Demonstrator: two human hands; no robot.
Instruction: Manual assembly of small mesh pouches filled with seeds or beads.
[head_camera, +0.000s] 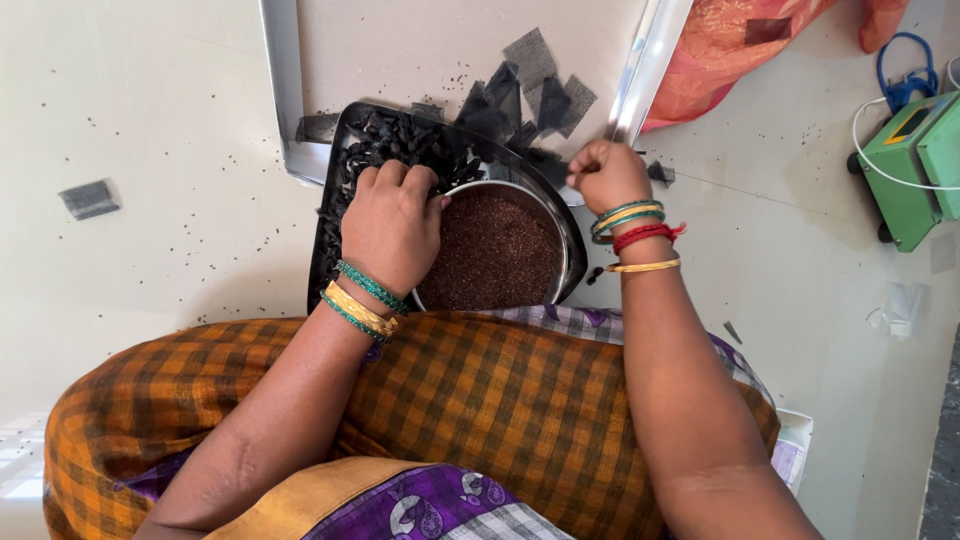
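A round steel bowl (572, 243) full of small dark brown seeds (495, 255) rests on a black tray (322, 262) on the floor in front of my lap. Black dried pods (400, 145) are heaped in the tray's far left part. My left hand (392, 222) lies palm down at the bowl's left rim, fingers curled into the pods. My right hand (607, 176) hovers past the bowl's far right edge, fingers pinched together on a small dark bit that I cannot make out.
Black mesh squares (535, 85) lie scattered on a metal-framed board (283, 90) beyond the tray. Another mesh piece (88, 198) lies far left. An orange bag (735, 50) sits behind, a green weighing scale (910, 165) with cables at the right. Seeds speckle the pale floor.
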